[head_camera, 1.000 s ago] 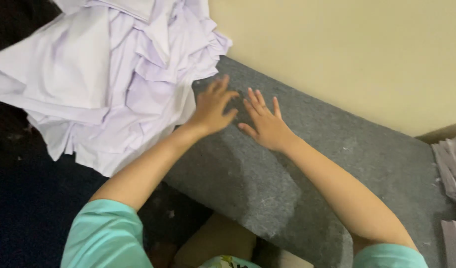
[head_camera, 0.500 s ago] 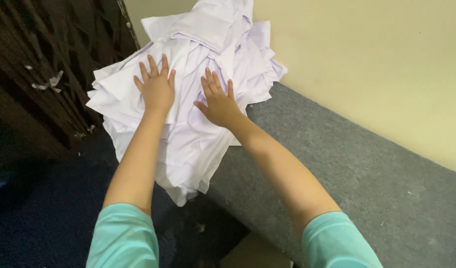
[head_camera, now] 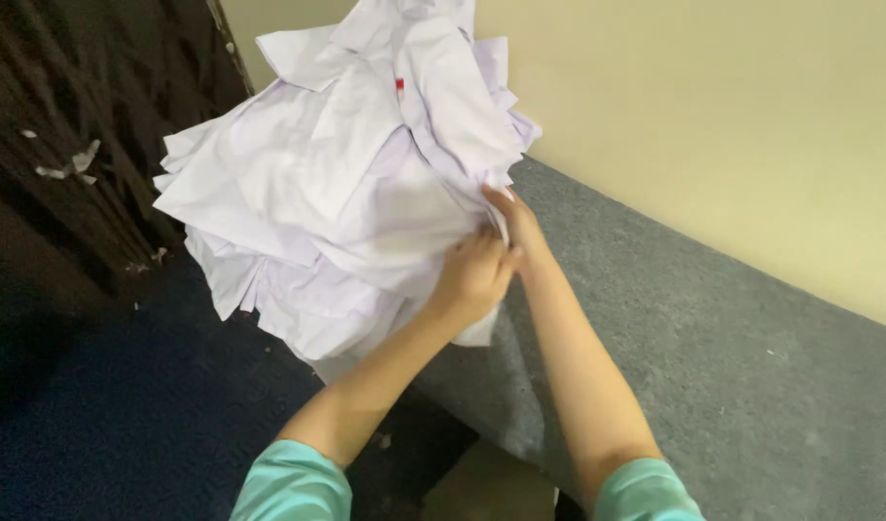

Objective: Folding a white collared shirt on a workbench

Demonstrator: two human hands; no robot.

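Observation:
A big heap of white cloth pieces (head_camera: 337, 183) lies on the left end of a grey felt-covered table (head_camera: 713, 357) and hangs over its edge. My left hand (head_camera: 474, 275) is closed on the lower right edge of the heap. My right hand (head_camera: 516, 217) sits just beside and above it, fingers pinching the same white cloth where it meets the grey surface. Both arms reach in from the bottom in teal sleeves.
A cream wall (head_camera: 732, 116) runs along the far side of the table. A dark wooden lattice panel (head_camera: 86, 125) stands at the left. Dark blue floor (head_camera: 124, 425) lies below the table's edge.
Both hands slid from lying flat on top of the heap down to its lower right edge and closed on the cloth. The view shifted slightly right.

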